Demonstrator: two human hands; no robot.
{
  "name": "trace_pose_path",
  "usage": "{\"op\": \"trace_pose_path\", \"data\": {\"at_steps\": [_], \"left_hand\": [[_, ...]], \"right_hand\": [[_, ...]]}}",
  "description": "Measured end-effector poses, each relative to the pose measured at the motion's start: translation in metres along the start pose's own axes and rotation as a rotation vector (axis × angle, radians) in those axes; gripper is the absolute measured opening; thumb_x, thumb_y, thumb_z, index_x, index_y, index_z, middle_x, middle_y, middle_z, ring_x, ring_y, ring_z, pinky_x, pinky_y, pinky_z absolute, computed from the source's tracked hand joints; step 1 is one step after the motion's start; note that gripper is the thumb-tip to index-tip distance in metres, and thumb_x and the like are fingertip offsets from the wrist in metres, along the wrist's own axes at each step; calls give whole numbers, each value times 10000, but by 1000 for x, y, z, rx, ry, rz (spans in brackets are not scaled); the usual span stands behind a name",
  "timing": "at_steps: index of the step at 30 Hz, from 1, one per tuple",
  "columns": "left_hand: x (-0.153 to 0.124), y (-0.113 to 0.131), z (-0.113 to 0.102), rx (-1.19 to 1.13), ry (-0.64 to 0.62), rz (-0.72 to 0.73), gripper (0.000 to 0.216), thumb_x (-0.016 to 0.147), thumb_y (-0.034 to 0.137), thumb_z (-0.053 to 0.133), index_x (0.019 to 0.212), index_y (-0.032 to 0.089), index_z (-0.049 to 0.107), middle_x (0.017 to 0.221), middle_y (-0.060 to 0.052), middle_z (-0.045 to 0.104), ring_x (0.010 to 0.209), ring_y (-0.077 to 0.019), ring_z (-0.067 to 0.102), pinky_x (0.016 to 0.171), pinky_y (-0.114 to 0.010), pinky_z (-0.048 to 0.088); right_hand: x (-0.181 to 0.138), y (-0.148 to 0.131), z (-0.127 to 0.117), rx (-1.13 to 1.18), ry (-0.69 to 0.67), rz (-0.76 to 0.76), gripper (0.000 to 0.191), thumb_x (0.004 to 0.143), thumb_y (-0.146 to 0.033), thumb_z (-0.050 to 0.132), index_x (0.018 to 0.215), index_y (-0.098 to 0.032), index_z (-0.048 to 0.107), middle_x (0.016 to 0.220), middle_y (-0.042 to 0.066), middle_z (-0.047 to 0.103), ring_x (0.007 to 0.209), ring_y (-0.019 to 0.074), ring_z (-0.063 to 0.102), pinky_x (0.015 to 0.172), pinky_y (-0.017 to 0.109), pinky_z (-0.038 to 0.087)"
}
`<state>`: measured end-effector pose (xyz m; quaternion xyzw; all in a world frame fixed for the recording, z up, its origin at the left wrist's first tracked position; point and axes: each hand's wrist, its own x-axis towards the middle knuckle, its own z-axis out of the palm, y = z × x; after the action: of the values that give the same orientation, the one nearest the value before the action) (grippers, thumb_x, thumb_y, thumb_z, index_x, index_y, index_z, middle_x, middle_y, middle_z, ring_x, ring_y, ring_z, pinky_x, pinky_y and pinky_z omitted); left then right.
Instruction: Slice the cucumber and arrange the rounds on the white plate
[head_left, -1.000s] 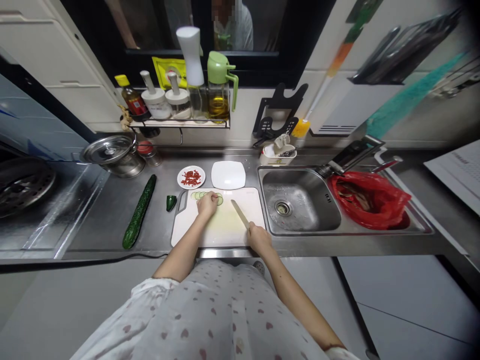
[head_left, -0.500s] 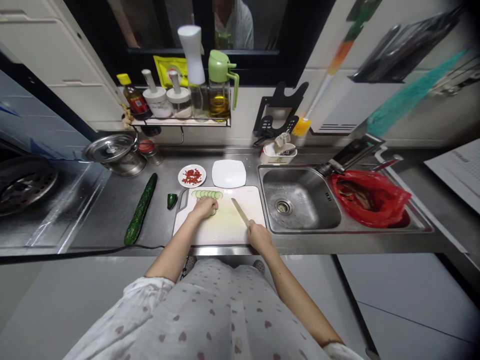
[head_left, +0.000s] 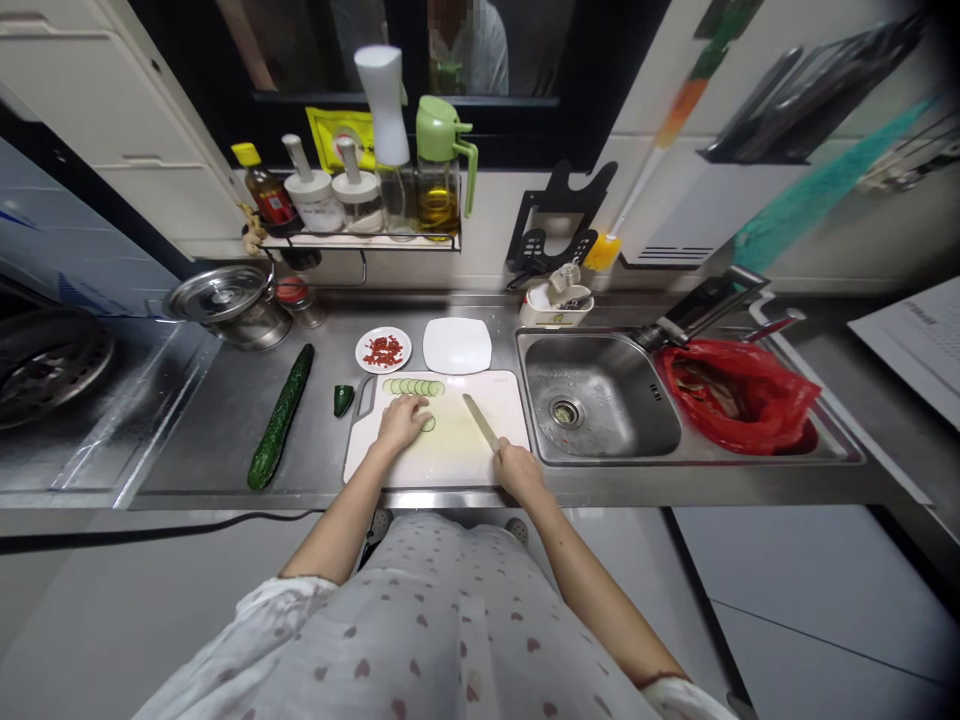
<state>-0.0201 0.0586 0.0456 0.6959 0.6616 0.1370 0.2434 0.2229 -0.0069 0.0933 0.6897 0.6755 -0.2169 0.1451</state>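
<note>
A white cutting board [head_left: 465, 455] lies on the steel counter in front of me. A row of cucumber slices [head_left: 412, 387] sits along its far edge. My left hand [head_left: 401, 420] rests on the board just below that row, fingers curled over a slice [head_left: 428, 424] that peeks out at its right. My right hand [head_left: 517, 475] grips the handle of a knife [head_left: 480, 422], whose blade points up and left over the board, apart from the slices.
A whole cucumber [head_left: 281, 415] and a green cucumber end [head_left: 343, 399] lie left of the board. Behind it stand a small plate of chopped red chili [head_left: 383, 351] and a white square plate [head_left: 457, 346]. The sink [head_left: 600, 405] and a red bag [head_left: 739, 395] are on the right.
My left hand has drawn back from the row of slices toward me, bringing a slice with it. The knife hand has stayed almost still.
</note>
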Motion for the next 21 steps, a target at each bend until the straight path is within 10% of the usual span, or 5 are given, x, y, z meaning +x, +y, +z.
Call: {"op": "trace_pose_path", "data": {"at_steps": [21], "left_hand": [[-21, -19, 25, -97, 153, -60, 345, 754, 398, 664, 1065, 249, 677, 997, -68, 586, 1018, -257, 521, 900, -381, 410]], "right_hand": [[-26, -18, 6, -106, -33, -264, 261, 949, -235, 317, 1078, -168, 535, 924, 123, 686, 887, 246, 650, 721, 313, 408]]}}
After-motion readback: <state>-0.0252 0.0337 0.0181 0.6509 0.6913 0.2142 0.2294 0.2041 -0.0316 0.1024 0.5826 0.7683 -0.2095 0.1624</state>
